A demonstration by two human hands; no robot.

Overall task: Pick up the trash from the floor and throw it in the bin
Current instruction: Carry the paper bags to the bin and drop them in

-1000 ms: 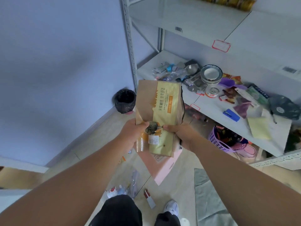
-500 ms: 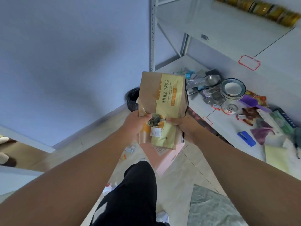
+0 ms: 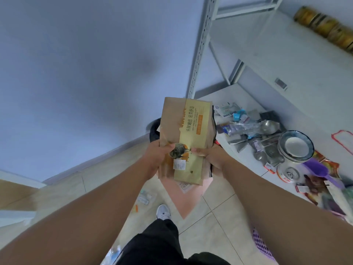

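A stack of bags (image 3: 186, 138) is clamped between left hand (image 3: 155, 156) and right hand (image 3: 212, 156), carried toward the bin (image 3: 153, 129); scraps (image 3: 144, 197) are left on the floor

I see a paper bag (image 3: 186, 138) held upright in mid-scene, my left hand (image 3: 155, 158) on its left edge and my right hand (image 3: 212, 159) on its right edge. Behind the bag, on the floor by the far wall, stands the bin (image 3: 153, 130), mostly hidden. A flat sheet (image 3: 184, 199) hangs below the bag. To the right runs a shelf (image 3: 246, 165) carrying a bowl (image 3: 296, 146) on a can, with packets (image 3: 240, 127) to its left. Small litter (image 3: 144, 197) lies on the floor to the left of my shoe (image 3: 163, 212), near me.
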